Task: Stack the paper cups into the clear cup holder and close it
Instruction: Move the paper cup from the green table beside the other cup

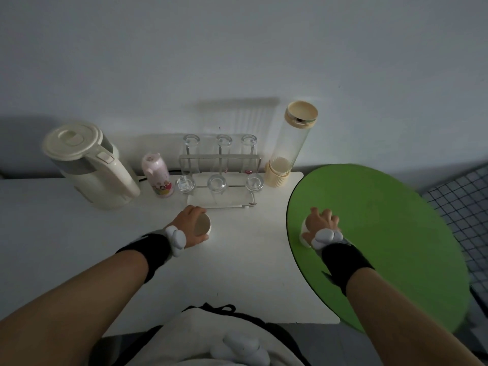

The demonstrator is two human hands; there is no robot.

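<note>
My left hand (189,225) grips a paper cup (203,224) on the white table (237,273), its open mouth turned toward me. My right hand (320,223) lies over a second paper cup (304,233) standing on the round green table (383,233), fingers wrapped on it; most of that cup is hidden. The clear cup holder (290,146) is a tall tube with a cream base and a cream lid on top, and it stands at the back right corner of the white table. It looks empty.
A cream electric kettle (89,165) stands at the back left, a pink bottle (158,175) beside it. A rack with several upturned glasses (219,170) sits between the bottle and the holder. A wall is close behind. A checked cloth (459,207) lies at the right.
</note>
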